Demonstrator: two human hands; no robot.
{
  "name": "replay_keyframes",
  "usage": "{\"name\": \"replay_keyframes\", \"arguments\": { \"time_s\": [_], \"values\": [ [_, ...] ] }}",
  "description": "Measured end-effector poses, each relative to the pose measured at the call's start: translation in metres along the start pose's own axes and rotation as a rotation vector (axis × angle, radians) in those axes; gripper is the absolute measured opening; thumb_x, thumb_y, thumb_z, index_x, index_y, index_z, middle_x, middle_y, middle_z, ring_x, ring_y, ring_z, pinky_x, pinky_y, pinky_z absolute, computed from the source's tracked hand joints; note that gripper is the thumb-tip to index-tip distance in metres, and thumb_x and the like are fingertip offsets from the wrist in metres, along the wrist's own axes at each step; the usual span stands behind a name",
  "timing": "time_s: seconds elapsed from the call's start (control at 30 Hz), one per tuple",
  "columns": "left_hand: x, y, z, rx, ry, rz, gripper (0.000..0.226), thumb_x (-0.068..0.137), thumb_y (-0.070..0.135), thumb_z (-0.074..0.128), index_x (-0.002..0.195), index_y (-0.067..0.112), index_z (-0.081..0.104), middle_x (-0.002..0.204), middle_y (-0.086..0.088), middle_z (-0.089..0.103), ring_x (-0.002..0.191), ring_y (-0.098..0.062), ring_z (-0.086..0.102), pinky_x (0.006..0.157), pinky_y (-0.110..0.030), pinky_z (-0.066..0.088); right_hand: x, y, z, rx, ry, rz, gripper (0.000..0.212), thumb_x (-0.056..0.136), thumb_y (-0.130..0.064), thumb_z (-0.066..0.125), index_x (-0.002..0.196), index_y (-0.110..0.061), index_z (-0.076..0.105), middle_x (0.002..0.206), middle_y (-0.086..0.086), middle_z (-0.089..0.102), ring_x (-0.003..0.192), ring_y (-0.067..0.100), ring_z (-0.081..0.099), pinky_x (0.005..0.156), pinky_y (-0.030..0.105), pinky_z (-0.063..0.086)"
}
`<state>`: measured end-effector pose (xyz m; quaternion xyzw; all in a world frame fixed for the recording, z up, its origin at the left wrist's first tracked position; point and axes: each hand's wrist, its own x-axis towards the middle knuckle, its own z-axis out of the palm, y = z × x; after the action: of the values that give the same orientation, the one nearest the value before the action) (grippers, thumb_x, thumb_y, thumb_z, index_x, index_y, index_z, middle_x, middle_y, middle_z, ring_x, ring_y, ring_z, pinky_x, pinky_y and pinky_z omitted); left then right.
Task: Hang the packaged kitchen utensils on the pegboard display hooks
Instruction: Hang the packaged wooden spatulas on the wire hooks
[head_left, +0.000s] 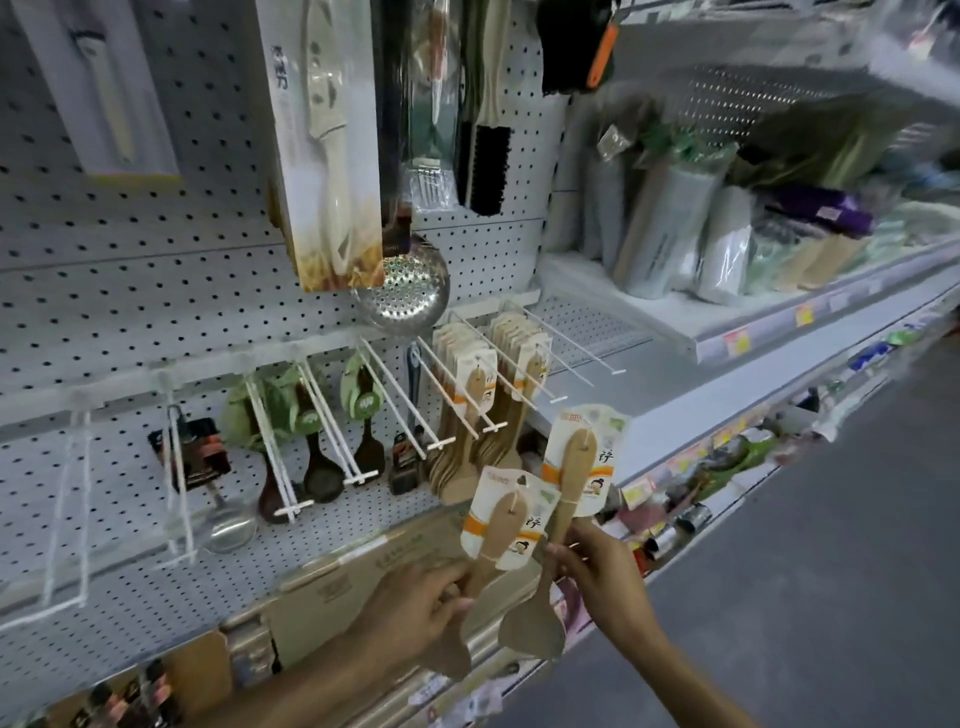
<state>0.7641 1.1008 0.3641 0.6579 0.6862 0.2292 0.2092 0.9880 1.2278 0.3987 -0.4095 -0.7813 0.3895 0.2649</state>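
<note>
Legible text is scarce. One large Chinese character, apparently 铲, stands on each spatula card (582, 457). The tall knife box (322, 156) carries vertical Chinese characters, blurred. Shelf price tags (735, 343) are unreadable.

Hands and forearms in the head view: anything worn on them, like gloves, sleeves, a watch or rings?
Nothing worn shows. The left hand and right hand are bare, without gloves. Both forearms are bare as far as the bottom edge, with no sleeve, watch or band. No rings visible on the fingers, though the picture is somewhat blurred.

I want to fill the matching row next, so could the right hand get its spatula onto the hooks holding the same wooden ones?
Probably yes: the right hand holds its wooden spatula just below those hooks, with nothing between.
</note>
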Motion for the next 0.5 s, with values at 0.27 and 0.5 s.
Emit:
{"name": "replay_keyframes", "arguments": {
  "time_s": [0.27,0.5],
  "values": [
    [0.050,-0.007,0.025,0.028,0.019,-0.053,0.024,0.091,0.056,0.053,0.101,0.035,0.054,0.098,0.016,0.066,0.087,-0.004,0.061,0.075,-0.029,0.051,0.064,0.046,-0.013,-0.094,-0.103,-0.031,0.008,0.089,-0.032,0.067,0.088,-0.025,0.071,0.082,-0.014,0.073,0.076,0.002,0.068,0.069,0.035,0.056],
    [0.096,0.010,0.053,0.012,0.092,-0.144,0.023,0.092,0.052,0.054,0.096,0.030,0.058,0.097,0.011,0.066,0.090,-0.008,0.061,0.076,-0.029,0.049,0.116,0.081,-0.044,-0.054,-0.250,-0.074,0.014,0.091,-0.024,0.068,0.079,-0.031,0.065,0.078,-0.023,0.070,0.074,-0.003,0.065,0.061,0.018,0.047]
  ]
}}
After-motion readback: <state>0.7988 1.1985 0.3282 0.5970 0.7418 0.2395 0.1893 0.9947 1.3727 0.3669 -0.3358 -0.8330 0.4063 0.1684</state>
